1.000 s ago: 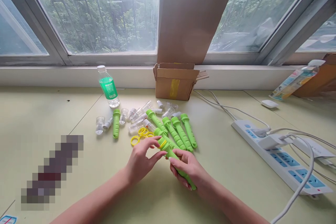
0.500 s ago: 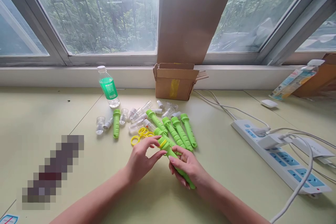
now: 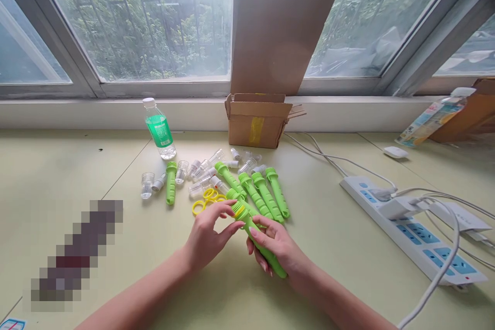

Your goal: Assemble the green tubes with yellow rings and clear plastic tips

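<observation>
The right hand (image 3: 276, 242) wraps the lower part of a green handle (image 3: 270, 258), thumb along its upper side, and keeps it tilted above the table (image 3: 336, 278), threaded end pointing away from the body. The left hand (image 3: 209, 232) makes a narrow pinch, thumb and forefinger on opposite sides of the yellow ring (image 3: 240, 212) around that threaded neck. The handle looks like moulded plastic: probably light, stiff and hard to break, a little slick, so the long body seems the place to grip, leaving the threads free. The ring, thin and perhaps slightly springy, is best taken by its outer edge with fingertips. Just beyond the left fingers lie loose yellow rings (image 3: 198, 208), then more green handles (image 3: 256, 197), and among them and past them clear ribbed cups (image 3: 147, 185), which look light and possibly prone to cracking. On the right, a white adapter (image 3: 462, 215) beside the power strip (image 3: 421, 249) bears dark lettering too blurred to read. Farther off, the upright bottle (image 3: 160, 129) wears a green label with white print, illegible here; the leaning bottle's (image 3: 433, 118) colourful label is equally unreadable, and the carton (image 3: 240, 131) shows yellow tape but no legible words.
</observation>
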Demonstrator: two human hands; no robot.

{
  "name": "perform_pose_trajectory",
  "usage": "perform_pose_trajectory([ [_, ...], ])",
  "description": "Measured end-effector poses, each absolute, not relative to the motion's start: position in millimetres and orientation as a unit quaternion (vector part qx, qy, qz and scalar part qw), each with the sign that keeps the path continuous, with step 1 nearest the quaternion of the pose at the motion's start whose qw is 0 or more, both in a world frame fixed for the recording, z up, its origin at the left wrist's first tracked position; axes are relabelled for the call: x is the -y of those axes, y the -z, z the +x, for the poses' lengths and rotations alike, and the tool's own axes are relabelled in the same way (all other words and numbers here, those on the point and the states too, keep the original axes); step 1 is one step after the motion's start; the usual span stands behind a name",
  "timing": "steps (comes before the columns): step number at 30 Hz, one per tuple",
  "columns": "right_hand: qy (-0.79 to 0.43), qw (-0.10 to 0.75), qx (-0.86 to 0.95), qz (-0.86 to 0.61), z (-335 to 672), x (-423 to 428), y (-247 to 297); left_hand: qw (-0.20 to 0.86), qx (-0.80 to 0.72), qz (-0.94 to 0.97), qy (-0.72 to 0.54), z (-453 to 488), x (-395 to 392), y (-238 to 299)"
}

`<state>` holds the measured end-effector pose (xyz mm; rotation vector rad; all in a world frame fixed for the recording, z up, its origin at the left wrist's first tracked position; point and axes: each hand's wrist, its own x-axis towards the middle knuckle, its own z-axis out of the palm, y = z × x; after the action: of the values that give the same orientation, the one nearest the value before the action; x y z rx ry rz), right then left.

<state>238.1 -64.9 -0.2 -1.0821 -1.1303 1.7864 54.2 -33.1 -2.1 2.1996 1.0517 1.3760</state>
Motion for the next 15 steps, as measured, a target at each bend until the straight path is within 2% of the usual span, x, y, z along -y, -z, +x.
perform_pose_trajectory([
  [15,-0.701,0.353,0.472,-0.401,238.1,65.6,-8.7,0.175,-0.370,0.775,-0.481,55.4,33.1,2.2],
])
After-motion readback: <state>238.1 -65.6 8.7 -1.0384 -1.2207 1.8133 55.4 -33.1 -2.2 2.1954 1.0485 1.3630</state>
